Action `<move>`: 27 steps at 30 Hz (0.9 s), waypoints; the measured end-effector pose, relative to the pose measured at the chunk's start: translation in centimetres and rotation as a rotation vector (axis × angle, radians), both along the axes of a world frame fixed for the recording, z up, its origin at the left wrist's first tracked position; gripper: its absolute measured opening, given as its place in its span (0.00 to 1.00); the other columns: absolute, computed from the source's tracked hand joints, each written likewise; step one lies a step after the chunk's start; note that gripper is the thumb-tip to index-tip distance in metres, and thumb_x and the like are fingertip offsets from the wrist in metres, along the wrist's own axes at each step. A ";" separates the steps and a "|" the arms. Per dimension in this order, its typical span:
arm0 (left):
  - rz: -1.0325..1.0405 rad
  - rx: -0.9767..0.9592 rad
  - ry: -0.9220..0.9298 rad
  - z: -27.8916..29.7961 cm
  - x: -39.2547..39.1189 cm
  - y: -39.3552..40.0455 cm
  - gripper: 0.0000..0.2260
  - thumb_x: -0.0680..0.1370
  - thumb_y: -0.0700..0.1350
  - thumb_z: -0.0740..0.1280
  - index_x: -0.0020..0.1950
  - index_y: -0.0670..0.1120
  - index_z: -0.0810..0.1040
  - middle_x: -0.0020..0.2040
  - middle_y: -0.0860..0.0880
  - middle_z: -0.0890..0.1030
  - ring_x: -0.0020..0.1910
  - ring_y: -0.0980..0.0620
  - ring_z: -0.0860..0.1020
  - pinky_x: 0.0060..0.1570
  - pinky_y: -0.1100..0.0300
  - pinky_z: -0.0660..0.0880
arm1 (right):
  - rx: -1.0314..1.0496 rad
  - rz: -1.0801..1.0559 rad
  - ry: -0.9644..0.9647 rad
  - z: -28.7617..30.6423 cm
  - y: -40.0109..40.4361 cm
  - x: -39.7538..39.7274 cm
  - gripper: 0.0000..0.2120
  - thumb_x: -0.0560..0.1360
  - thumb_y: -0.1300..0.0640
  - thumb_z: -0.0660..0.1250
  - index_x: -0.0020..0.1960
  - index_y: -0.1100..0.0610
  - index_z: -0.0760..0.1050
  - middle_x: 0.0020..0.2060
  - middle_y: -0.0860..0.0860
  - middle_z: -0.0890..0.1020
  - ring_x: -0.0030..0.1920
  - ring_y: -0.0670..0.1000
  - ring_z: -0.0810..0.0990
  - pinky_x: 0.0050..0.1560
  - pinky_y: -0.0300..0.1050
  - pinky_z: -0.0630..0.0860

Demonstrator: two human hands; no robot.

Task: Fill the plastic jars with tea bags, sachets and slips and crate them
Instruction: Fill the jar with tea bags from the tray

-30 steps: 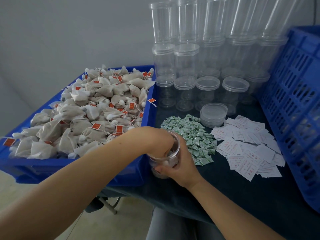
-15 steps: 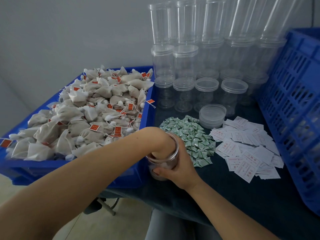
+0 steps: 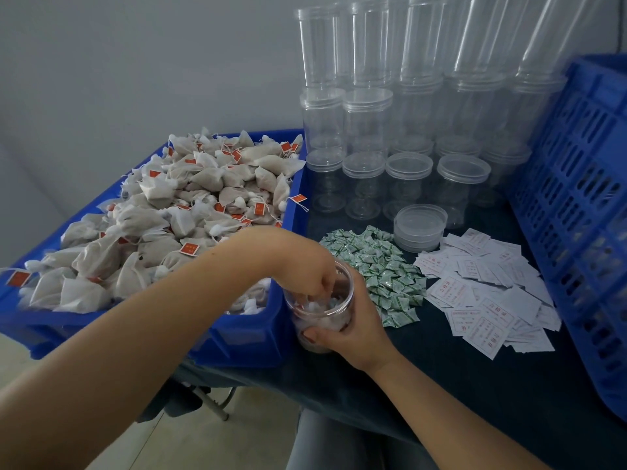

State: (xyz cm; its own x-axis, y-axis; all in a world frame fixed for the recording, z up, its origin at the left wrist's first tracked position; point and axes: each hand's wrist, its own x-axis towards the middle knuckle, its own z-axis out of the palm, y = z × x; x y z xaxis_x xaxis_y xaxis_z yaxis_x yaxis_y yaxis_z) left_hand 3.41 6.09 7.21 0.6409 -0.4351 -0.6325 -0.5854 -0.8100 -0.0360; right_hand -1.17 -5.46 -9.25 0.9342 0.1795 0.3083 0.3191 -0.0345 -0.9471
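A clear plastic jar stands on the dark table at the blue tray's near right corner, with white tea bags inside. My right hand grips its right side, thumb across the front. My left hand hangs over the jar mouth with its fingertips dipped inside, pointing down at the tea bags; nothing shows between them. Beige tea bags with red tags are heaped in the blue tray. Green sachets lie in a pile right of the jar, and white printed slips beyond them.
Stacks of empty clear jars with lids line the back of the table. A short stack of loose lids sits behind the sachets. A blue slatted crate stands along the right edge. The tray overhangs the table's left side.
My left hand has risen from deep inside the jar to its mouth, so the fingers now show. The right hand keeps its grip and the jar stays put.
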 end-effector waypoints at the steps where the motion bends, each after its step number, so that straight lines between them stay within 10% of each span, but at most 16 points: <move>1: 0.048 -0.101 0.052 0.2 0.5 0.3 0.10 0.80 0.44 0.61 0.58 0.48 0.79 0.49 0.51 0.81 0.42 0.57 0.80 0.45 0.63 0.76 | -0.001 0.003 0.000 0.0 0.0 0.0 0.43 0.62 0.49 0.80 0.71 0.41 0.62 0.61 0.32 0.76 0.62 0.40 0.78 0.56 0.34 0.76; 8: 0.330 -0.664 -0.145 1.7 2.5 5.6 0.05 0.79 0.43 0.63 0.47 0.52 0.77 0.42 0.54 0.82 0.39 0.60 0.81 0.42 0.66 0.79 | -0.004 -0.020 -0.015 -0.1 0.1 -0.1 0.43 0.58 0.44 0.80 0.65 0.23 0.63 0.60 0.39 0.75 0.63 0.40 0.75 0.57 0.31 0.73; 14: 0.374 -0.465 -0.573 -1.7 5.2 9.5 0.09 0.79 0.40 0.63 0.57 0.46 0.80 0.53 0.50 0.80 0.43 0.59 0.74 0.44 0.67 0.67 | -0.037 -0.027 -0.013 -0.7 0.1 0.3 0.44 0.57 0.42 0.81 0.65 0.23 0.62 0.58 0.33 0.74 0.64 0.41 0.75 0.57 0.31 0.74; 22: 0.387 -0.246 -0.566 -2.6 6.0 9.9 0.13 0.77 0.45 0.68 0.60 0.46 0.79 0.57 0.47 0.80 0.54 0.49 0.77 0.53 0.57 0.72 | -0.054 -0.035 -0.002 -0.6 0.2 0.2 0.44 0.57 0.41 0.80 0.65 0.22 0.61 0.58 0.32 0.74 0.64 0.41 0.75 0.56 0.30 0.74; 27: 0.329 -0.072 -0.480 -1.9 5.6 9.2 0.08 0.78 0.45 0.65 0.53 0.46 0.81 0.45 0.50 0.79 0.43 0.52 0.75 0.39 0.62 0.68 | -0.070 -0.041 -0.002 -0.5 0.1 0.1 0.43 0.57 0.40 0.80 0.65 0.22 0.61 0.58 0.33 0.74 0.64 0.41 0.75 0.58 0.32 0.74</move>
State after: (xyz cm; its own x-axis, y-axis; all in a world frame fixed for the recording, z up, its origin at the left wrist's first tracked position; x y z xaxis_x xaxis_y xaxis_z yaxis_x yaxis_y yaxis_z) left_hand 8.97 15.25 5.35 0.9570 -0.1963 -0.2138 -0.2349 -0.9565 -0.1730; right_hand -1.02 -5.31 -9.77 0.9405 0.1626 0.2983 0.3181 -0.1138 -0.9412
